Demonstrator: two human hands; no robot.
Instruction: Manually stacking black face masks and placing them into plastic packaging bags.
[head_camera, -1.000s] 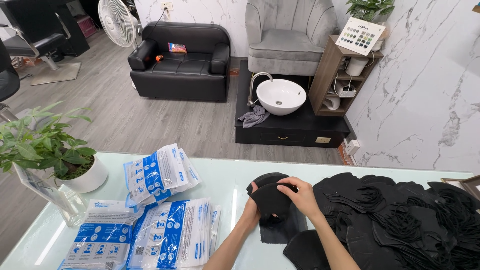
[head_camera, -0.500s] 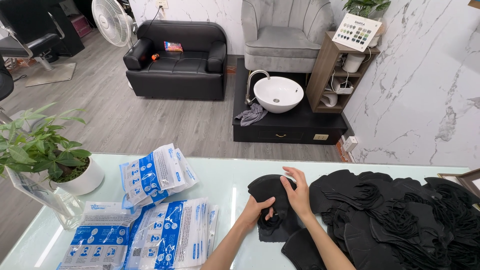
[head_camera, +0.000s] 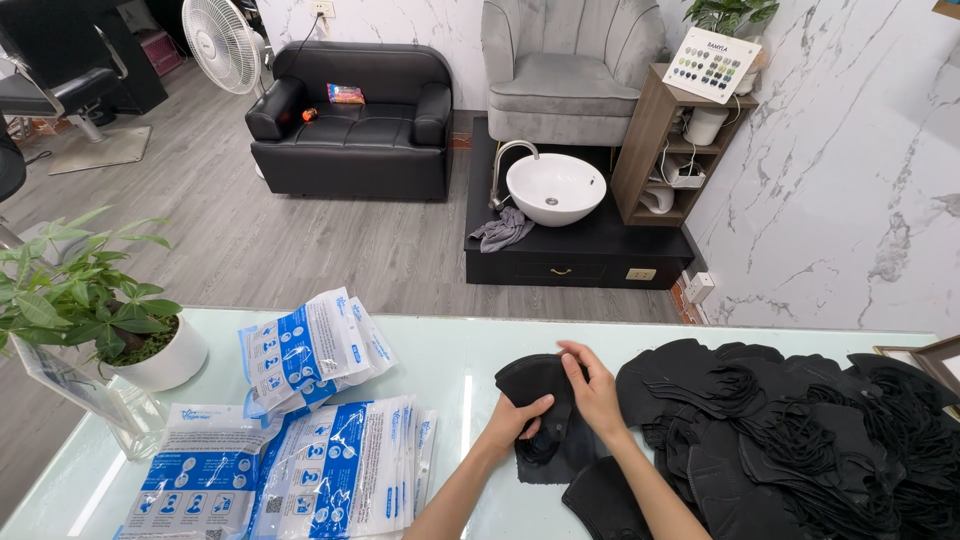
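Both hands are gripping a black face mask (head_camera: 535, 385) over the bench (head_camera: 450, 365), left of the mask pile (head_camera: 800, 430); left hand (head_camera: 515, 420) fingers clamped on its near edge, right hand (head_camera: 592, 390) pinching the far edge (light, floppy fabric, probably best held by edges, w/ little squeeze)

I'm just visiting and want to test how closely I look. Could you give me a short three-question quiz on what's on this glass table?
1. True or false: both hands, the left hand and the right hand, are on the same black mask.
2. Where does the big pile of black masks lie from the hands: A) left, B) right, C) behind the plant?
3. What colours are the flat packets by the potted plant?

Key: 1 true. 2 B. 3 blue and white.
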